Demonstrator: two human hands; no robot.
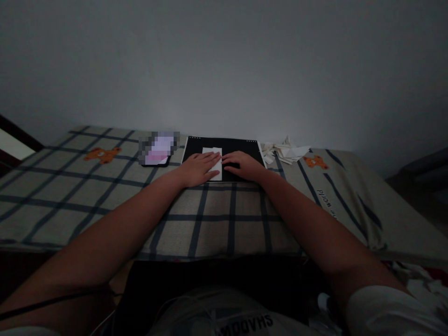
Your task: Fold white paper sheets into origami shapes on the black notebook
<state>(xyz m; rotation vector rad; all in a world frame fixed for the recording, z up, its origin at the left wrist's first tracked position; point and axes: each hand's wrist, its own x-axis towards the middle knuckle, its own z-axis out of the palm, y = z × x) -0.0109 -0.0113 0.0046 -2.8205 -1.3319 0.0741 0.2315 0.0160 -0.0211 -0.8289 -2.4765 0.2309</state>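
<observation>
Checked cloth [215,200] spreads before a dim wall [224,70]. We see white paper [217,166] on a black board [224,143], beneath the left hand [199,169], its fingers flat and nearly together; those of the right hand [243,164], slightly parted, reach the paper's edge. Uneven pressure could, we judge, skew the paper. We cannot discern creases under the hand; pixelation masks one object [159,148].

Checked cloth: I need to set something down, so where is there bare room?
Bare: cloth left of the phone; cloth between the forearms, before the black board. Crowded: the board, with left hand, right hand and white paper; paper scraps alongside.
</observation>
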